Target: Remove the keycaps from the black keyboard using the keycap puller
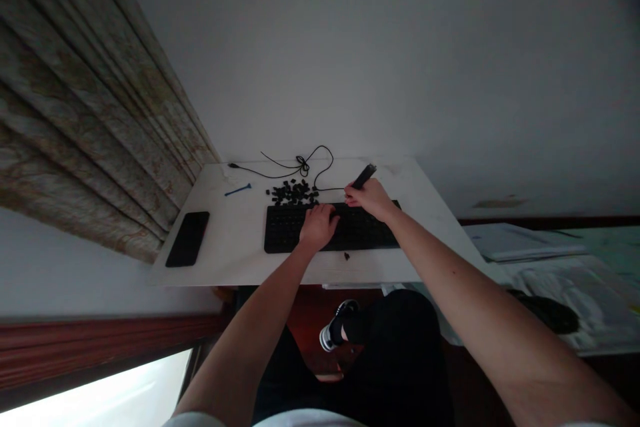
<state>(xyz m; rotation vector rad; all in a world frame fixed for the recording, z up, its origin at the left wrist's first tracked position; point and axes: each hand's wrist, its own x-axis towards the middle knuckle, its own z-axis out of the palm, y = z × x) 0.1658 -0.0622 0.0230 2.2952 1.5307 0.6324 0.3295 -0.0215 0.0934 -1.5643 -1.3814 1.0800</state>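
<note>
A black keyboard [285, 230] lies on the white table, and both hands are over it. My left hand [318, 225] rests palm down on its middle, with the fingers laid out and the thumb apart. My right hand [370, 197] is closed around a thick black stick-like tool [364, 176] at the keyboard's back edge, right of the middle. The tool's upper end sticks up out of the fist; its lower end is hidden. Behind the keyboard, on the left, lies a pile of loose black keycaps [295, 193]. One small dark piece [347, 256] sits in front of the keyboard.
A black cable [327, 153] with a plug loops along the back of the table [235, 233]. A thin blue tool [238, 190] and a black phone [188, 239] lie to the left. A curtain [100, 93] hangs at the left; plastic-wrapped things [565, 293] are at the right.
</note>
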